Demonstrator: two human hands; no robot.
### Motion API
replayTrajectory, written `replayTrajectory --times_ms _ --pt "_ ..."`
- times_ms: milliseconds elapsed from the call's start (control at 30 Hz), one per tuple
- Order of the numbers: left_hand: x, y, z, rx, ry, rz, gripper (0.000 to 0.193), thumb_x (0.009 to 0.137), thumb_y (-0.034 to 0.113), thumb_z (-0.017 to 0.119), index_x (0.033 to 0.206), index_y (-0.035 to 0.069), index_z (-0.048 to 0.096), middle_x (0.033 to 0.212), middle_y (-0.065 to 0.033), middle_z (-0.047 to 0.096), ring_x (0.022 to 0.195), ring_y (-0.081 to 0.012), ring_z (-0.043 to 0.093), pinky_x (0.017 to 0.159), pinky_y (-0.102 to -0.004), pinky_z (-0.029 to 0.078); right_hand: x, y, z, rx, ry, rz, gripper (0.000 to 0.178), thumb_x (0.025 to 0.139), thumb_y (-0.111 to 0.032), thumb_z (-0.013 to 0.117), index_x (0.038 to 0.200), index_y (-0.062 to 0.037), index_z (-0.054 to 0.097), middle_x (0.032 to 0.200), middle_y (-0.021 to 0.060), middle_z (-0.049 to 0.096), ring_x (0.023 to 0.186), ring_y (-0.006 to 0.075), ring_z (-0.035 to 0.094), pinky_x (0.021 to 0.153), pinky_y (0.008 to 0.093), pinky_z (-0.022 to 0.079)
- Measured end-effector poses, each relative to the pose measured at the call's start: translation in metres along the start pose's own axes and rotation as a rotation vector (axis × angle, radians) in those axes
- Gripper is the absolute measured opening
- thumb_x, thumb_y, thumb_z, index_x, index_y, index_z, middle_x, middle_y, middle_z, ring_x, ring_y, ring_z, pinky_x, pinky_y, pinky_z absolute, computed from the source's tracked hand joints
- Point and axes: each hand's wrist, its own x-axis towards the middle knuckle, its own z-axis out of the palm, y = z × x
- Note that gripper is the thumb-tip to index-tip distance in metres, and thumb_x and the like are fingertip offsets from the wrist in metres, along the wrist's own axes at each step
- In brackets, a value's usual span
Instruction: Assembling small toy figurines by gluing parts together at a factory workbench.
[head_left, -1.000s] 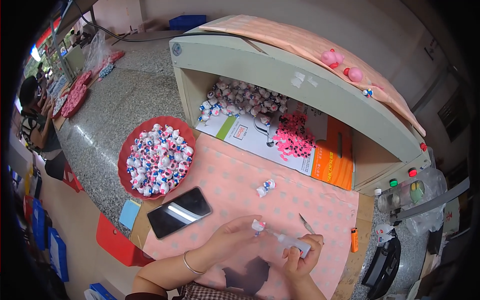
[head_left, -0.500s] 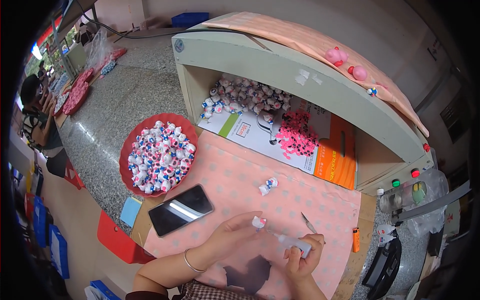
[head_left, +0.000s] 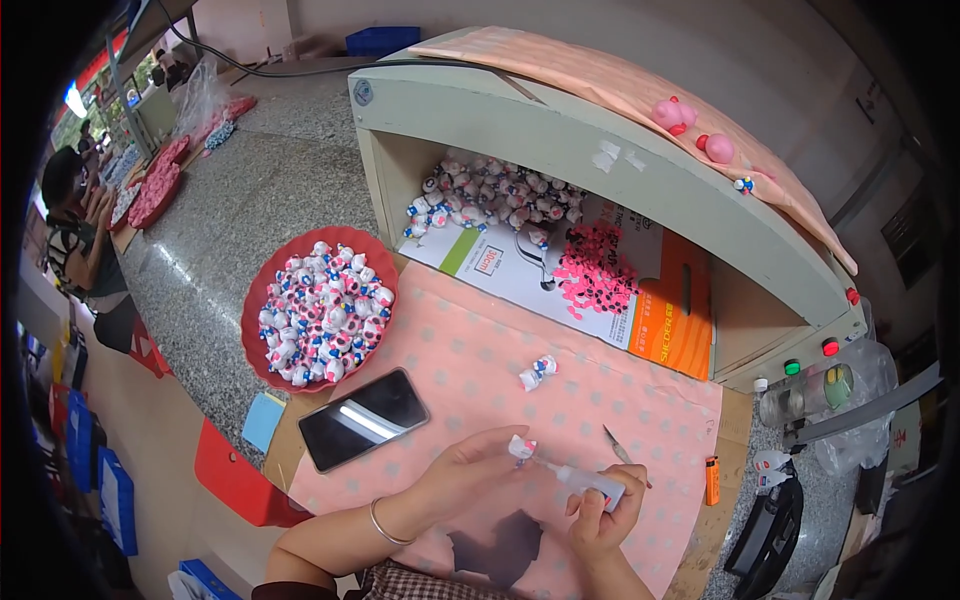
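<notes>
Little has moved since the earlier frame: the small figurine (head_left: pixel 522 449) has shifted very slightly, and the squeeze bottle (head_left: pixel 590 484) has come up a touch. It is a tiny figurine, white on the head with a pink mark, bluish lower down; finer detail is too small to read. The bottle is pale and translucent, with a thin nozzle and a bit of red on its side.

Of the figurine, one is held; on the pink dotted cloth (head_left: pixel 460 320) over the tabletop (head_left: pixel 200 230) lie one or two more white-and-blue pieces (head_left: pixel 528 380), too small to separate surely. One red bowl (head_left: pixel 251 345) is heaped with such figurines, too many to count, as is the pile (head_left: pixel 500 190) in the cabinet (head_left: pixel 480 100), beside pink flat bits (head_left: pixel 597 270). One phone (head_left: pixel 364 420), one orange lighter (head_left: pixel 712 480) and one pointed tool (head_left: pixel 615 442) show too.

The held figurine is at the fingertips of the left hand (head_left: pixel 478 465), which pinches it above the cloth. The right hand (head_left: pixel 605 515) grips the bottle between thumb and fingers, nozzle toward the figurine; whether they touch cannot be told. The tool runs behind the right hand, held or lying, I cannot tell which.
</notes>
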Motion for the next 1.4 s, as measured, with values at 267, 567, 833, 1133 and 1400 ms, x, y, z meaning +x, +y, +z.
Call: replayTrajectory --times_ms 267,567,833,1133,1400 --pt "-0.0025 0.0027 0.0011 0.070 0.014 0.005 0.036 0.083 0.001 0.049 0.118 0.007 0.046 0.108 -0.0039 0.053 0.099 -0.0121 0.051 0.085 -0.0270 0.043 -0.0006 -0.0013 0.0047 -0.040 0.046 -0.046 0.025 0.083 -0.019 0.046 0.090 0.0027 0.036 0.082 0.0099 0.033 0.050 0.0075 0.040 0.032 0.0168 0.037" --pt "0.0001 0.0029 0.0037 0.126 0.033 0.003 0.037 0.082 0.001 0.050 0.119 0.007 0.046 0.106 -0.0038 0.054 0.096 -0.0119 0.051 0.084 -0.0264 0.043 0.0017 0.0039 0.0066 -0.091 0.031 -0.082 0.026 0.083 -0.021 0.046 0.089 0.0033 0.037 0.083 0.0099 0.033 0.051 0.0072 0.040 0.031 0.0168 0.036" --pt "0.0013 0.0030 0.0020 0.143 0.019 0.014 0.037 0.083 0.002 0.051 0.119 0.006 0.046 0.106 -0.0038 0.054 0.096 -0.0116 0.051 0.083 -0.0261 0.043 0.0000 0.0056 0.0080 -0.017 0.044 -0.038 0.027 0.084 -0.020 0.046 0.090 0.0033 0.035 0.083 0.0102 0.032 0.046 0.0070 0.040 0.032 0.0175 0.037" --pt "-0.0002 0.0017 0.0000 0.177 0.044 0.027 0.038 0.082 0.001 0.051 0.119 0.006 0.045 0.106 -0.0037 0.054 0.095 -0.0109 0.051 0.083 -0.0255 0.044 -0.0015 0.0023 0.0080 -0.039 -0.030 -0.043 0.023 0.083 -0.016 0.046 0.090 0.0028 0.035 0.084 0.0102 0.032 0.048 0.0076 0.042 0.034 0.0186 0.039" --pt "0.0001 0.0060 0.0026 0.288 0.081 0.080 0.037 0.082 0.000 0.051 0.118 0.005 0.047 0.104 -0.0047 0.054 0.092 -0.0099 0.052 0.081 -0.0252 0.045 0.0023 -0.0001 0.0024 -0.059 -0.047 -0.060 0.022 0.083 -0.015 0.046 0.089 0.0030 0.036 0.084 0.0104 0.031 0.048 0.0075 0.040 0.034 0.0187 0.039"
